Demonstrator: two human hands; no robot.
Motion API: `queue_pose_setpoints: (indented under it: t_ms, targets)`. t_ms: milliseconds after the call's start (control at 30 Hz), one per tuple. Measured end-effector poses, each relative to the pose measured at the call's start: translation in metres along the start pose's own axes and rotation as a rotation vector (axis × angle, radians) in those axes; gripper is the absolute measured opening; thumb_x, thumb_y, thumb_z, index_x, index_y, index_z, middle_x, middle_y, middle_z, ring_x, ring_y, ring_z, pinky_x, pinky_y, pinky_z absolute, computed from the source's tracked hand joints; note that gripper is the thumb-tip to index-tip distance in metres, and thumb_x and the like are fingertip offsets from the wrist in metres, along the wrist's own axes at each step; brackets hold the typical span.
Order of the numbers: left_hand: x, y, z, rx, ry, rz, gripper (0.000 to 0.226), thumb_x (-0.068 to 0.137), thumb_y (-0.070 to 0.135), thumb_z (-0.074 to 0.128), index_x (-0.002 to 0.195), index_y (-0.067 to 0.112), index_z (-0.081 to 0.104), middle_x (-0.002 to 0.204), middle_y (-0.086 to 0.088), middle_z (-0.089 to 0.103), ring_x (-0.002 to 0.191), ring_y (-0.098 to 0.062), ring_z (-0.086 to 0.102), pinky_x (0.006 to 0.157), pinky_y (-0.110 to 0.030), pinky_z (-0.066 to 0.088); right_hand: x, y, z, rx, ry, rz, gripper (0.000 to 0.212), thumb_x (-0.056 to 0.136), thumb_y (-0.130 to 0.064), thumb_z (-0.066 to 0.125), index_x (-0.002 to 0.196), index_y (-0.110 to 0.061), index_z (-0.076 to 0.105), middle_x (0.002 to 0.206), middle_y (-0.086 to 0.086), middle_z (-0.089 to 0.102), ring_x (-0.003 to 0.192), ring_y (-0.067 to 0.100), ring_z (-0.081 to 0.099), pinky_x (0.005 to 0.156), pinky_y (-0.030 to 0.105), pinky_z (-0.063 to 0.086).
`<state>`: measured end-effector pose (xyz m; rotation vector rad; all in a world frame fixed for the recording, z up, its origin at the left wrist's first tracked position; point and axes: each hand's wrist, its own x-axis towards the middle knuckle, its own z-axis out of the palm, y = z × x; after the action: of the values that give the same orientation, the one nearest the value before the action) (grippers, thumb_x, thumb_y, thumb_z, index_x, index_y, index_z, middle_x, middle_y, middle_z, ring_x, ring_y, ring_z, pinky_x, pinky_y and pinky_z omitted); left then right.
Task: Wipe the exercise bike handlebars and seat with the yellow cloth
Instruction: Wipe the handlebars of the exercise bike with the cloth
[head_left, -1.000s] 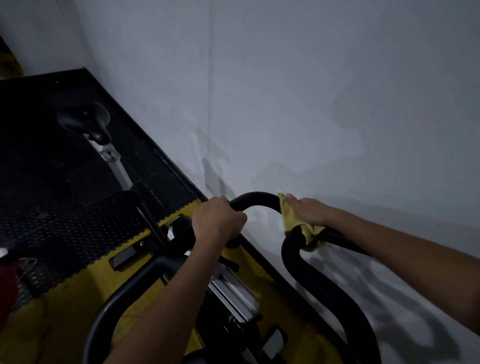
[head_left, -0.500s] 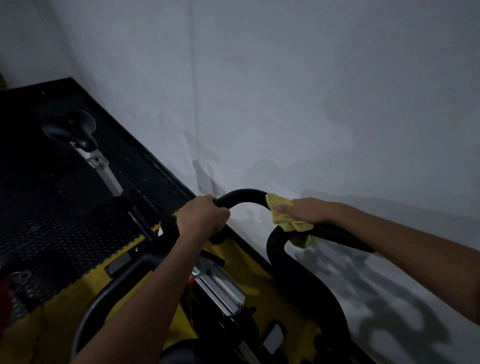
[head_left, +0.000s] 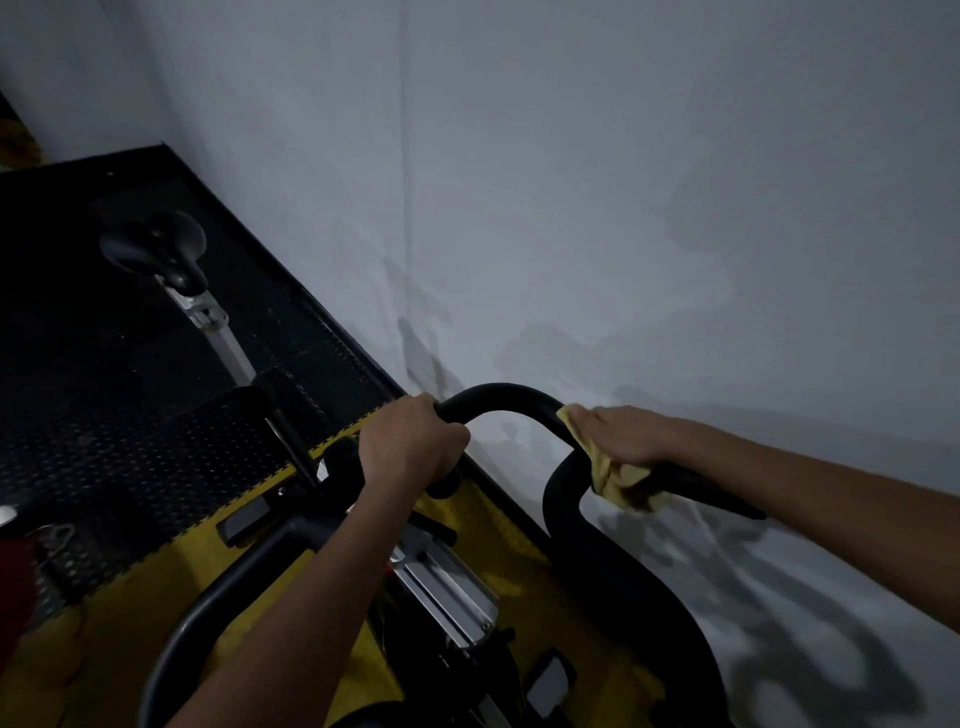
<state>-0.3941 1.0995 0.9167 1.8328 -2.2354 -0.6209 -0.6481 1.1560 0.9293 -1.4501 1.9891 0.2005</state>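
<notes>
The bike's black handlebar (head_left: 498, 400) arches across the middle of the view. My left hand (head_left: 410, 447) grips its left end in a fist. My right hand (head_left: 628, 434) holds the yellow cloth (head_left: 618, 480) wrapped round the bar on the right side of the arch, where it bends down. The cloth's loose end hangs below my fingers. The black seat (head_left: 156, 249) stands on its silver post (head_left: 218, 332) at the far left, untouched.
A grey wall (head_left: 623, 208) runs close along the right of the bike. The floor is black perforated matting (head_left: 104, 415) with a yellow mat (head_left: 156, 587) nearer me. A silver stem (head_left: 447, 587) and black pedals lie below the handlebar.
My right hand and the cloth have slid along the bar near the bend, down and back a little. My left hand keeps its grip. The view has shifted slightly.
</notes>
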Motion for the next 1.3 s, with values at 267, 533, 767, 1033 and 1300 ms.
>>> queue_pose_setpoints:
  t_ms: [267,533,767,1033,1300]
  targets:
    - [0.001,-0.002,0.002,-0.032,0.017,-0.006,0.028,0.075,0.032,0.055,0.1,0.027,0.064,0.073,0.006,0.06,0.062,-0.012,0.055,0.05,-0.024,0.033,0.036,-0.032,0.003,0.262,0.125,0.003,0.071,0.102,-0.06,0.013,0.141,-0.015,0.052,0.13,0.012,0.061,0.124,0.026,0.054,0.101,0.034,0.035]
    - [0.002,-0.003,0.001,-0.03,-0.012,0.007,0.026,0.075,0.033,0.052,0.097,0.027,0.064,0.073,0.006,0.061,0.063,-0.013,0.057,0.051,-0.024,0.035,0.034,-0.043,0.007,0.023,0.179,-0.032,0.076,0.096,-0.072,0.017,0.132,-0.013,0.05,0.121,0.007,0.064,0.107,0.024,0.059,0.091,0.038,0.044]
    - [-0.001,-0.003,-0.002,-0.03,-0.04,0.004,0.028,0.078,0.032,0.053,0.102,0.025,0.064,0.075,0.004,0.062,0.064,-0.014,0.058,0.05,-0.025,0.035,-0.016,0.0,0.007,-0.034,0.092,0.042,0.084,0.091,-0.078,0.01,0.103,-0.015,0.065,0.101,0.008,0.07,0.095,0.023,0.064,0.092,0.037,0.048]
    - [-0.002,-0.002,-0.003,-0.016,-0.058,0.013,0.028,0.077,0.032,0.052,0.101,0.024,0.064,0.075,0.003,0.062,0.064,-0.016,0.059,0.05,-0.024,0.037,-0.087,0.037,-0.016,-0.303,-0.018,0.126,0.07,0.098,-0.067,0.019,0.114,-0.016,0.063,0.122,0.009,0.063,0.103,0.022,0.057,0.09,0.031,0.041]
    - [0.0,-0.003,-0.001,0.021,-0.048,0.039,0.024,0.078,0.033,0.052,0.097,0.025,0.064,0.072,0.002,0.062,0.062,-0.017,0.058,0.05,-0.024,0.035,-0.114,0.05,-0.019,-0.358,-0.02,0.181,0.063,0.102,-0.06,0.019,0.115,-0.012,0.058,0.122,0.013,0.062,0.102,0.024,0.058,0.089,0.032,0.043]
